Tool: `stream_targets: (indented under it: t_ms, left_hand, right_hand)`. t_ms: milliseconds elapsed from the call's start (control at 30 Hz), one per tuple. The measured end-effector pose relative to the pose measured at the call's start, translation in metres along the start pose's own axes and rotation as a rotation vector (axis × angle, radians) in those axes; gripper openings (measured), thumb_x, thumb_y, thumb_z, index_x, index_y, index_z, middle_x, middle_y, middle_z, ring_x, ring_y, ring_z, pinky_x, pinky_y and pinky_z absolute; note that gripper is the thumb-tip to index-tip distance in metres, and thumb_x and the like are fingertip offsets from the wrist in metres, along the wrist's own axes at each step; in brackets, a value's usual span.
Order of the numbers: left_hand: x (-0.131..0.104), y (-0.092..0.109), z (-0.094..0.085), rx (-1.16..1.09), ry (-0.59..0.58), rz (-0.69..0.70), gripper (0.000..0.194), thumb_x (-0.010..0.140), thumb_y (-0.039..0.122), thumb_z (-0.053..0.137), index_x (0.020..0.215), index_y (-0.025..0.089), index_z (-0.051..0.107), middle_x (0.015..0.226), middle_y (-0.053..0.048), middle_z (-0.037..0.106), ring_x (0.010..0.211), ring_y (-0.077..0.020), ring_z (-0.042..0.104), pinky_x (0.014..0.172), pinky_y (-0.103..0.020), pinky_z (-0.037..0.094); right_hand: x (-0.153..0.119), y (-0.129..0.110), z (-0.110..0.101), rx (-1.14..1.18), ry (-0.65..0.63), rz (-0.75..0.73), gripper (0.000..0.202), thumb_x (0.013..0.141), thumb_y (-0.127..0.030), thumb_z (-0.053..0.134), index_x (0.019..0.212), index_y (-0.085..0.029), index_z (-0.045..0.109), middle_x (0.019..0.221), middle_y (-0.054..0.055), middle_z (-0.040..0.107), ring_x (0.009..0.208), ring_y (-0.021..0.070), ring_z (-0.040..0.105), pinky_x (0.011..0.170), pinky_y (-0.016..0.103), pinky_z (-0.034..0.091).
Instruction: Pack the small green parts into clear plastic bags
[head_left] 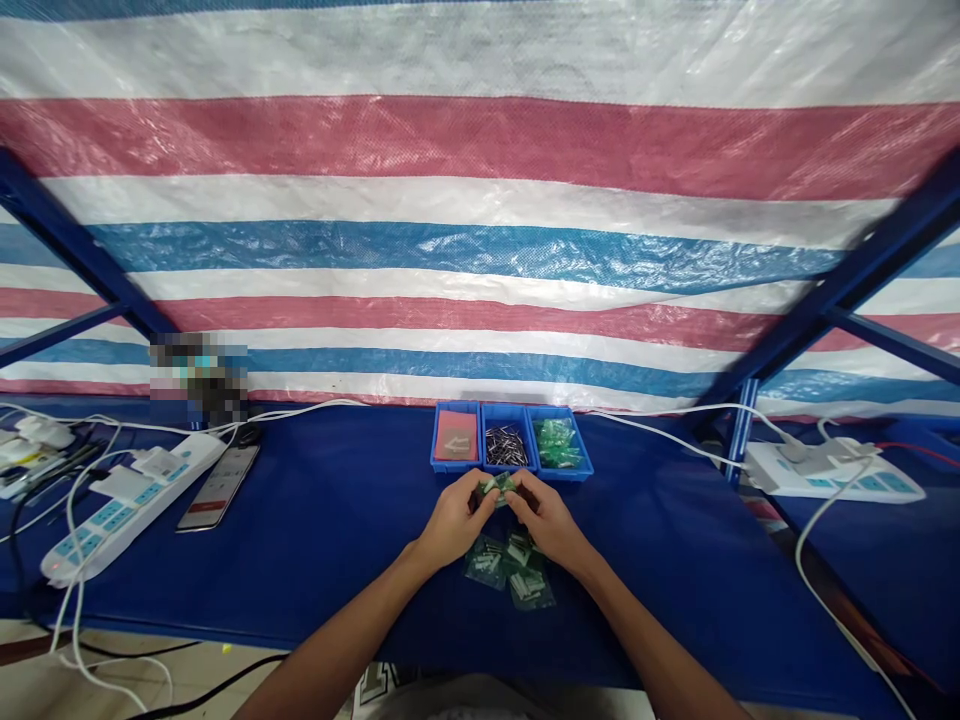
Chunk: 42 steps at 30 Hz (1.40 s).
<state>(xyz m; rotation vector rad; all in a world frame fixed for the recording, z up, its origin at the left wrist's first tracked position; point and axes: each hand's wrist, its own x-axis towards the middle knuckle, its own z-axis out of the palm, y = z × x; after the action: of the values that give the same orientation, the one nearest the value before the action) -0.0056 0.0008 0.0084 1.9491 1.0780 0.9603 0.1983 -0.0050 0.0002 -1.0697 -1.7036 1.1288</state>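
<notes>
Between my left hand point(455, 518) and my right hand point(547, 515) is a small clear plastic bag point(498, 486) with a greenish tint, pinched by the fingers of both. What lies inside it is too small to make out. Just below my hands, several filled plastic bags point(530, 582) with pale strip-like pieces lie on the blue table. Beyond my fingertips stand three blue bins side by side. The left bin point(455, 466) holds pink and brownish flat pieces, the middle bin point(510, 468) dark metal screws or pins, the right bin point(564, 474) green-tinted plastic pieces.
On the left lie a phone point(218, 488) and a white power strip point(135, 510) with plugs and cables. Another power strip point(840, 472) sits at the right. Blue frame posts point(795, 330) rise at both sides before a striped tarp point(480, 250).
</notes>
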Motion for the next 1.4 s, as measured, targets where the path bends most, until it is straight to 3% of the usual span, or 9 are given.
stream_targets:
  t_ms: [267, 633, 1000, 1233, 1400]
  left_hand:
    - [0.002, -0.003, 0.0, 0.005, -0.035, -0.021, 0.036, 0.108, 0.053, 0.048, 0.108, 0.02, 0.064, 0.087, -0.001, 0.06, 0.071, -0.0154, 0.053, 0.066, -0.026, 0.039]
    - [0.0, -0.002, 0.0, 0.053, 0.013, 0.047, 0.034, 0.11, 0.048, 0.047, 0.102, 0.019, 0.064, 0.088, -0.002, 0.061, 0.074, -0.0157, 0.054, 0.067, -0.026, 0.041]
    - [-0.004, 0.0, -0.001, 0.102, 0.04, 0.092, 0.03, 0.11, 0.045, 0.049, 0.105, 0.02, 0.066, 0.092, -0.004, 0.063, 0.08, -0.0179, 0.058, 0.071, -0.028, 0.044]
    - [-0.007, -0.004, -0.007, 0.101, 0.083, 0.052, 0.027, 0.107, 0.046, 0.057, 0.106, 0.021, 0.069, 0.095, -0.006, 0.066, 0.08, -0.0182, 0.061, 0.068, -0.027, 0.046]
    - [-0.008, 0.002, -0.008, 0.076, 0.067, -0.014, 0.027, 0.106, 0.045, 0.057, 0.103, 0.021, 0.069, 0.086, -0.003, 0.065, 0.074, -0.017, 0.058, 0.066, -0.027, 0.043]
  right_hand:
    - [0.002, 0.003, 0.001, -0.005, 0.041, -0.008, 0.028, 0.107, -0.047, 0.055, 0.094, -0.023, 0.063, 0.082, -0.001, 0.054, 0.068, 0.0159, 0.05, 0.063, 0.029, 0.042]
    - [-0.002, -0.006, 0.002, -0.134, 0.086, -0.091, 0.024, 0.107, -0.045, 0.053, 0.103, -0.024, 0.063, 0.088, 0.002, 0.056, 0.073, 0.0191, 0.05, 0.066, 0.031, 0.041]
    - [-0.001, -0.009, 0.006, -0.236, 0.108, -0.126, 0.018, 0.107, -0.037, 0.052, 0.097, -0.024, 0.061, 0.084, 0.0, 0.053, 0.069, 0.0181, 0.049, 0.063, 0.031, 0.04]
    - [-0.001, -0.008, 0.006, -0.256, 0.104, -0.125, 0.014, 0.103, -0.03, 0.054, 0.091, -0.025, 0.058, 0.082, 0.0, 0.052, 0.068, 0.018, 0.048, 0.063, 0.031, 0.04]
    - [0.001, -0.007, 0.002, -0.269, 0.163, -0.099, 0.013, 0.102, -0.029, 0.054, 0.091, -0.024, 0.059, 0.08, 0.0, 0.053, 0.068, 0.0185, 0.047, 0.062, 0.031, 0.039]
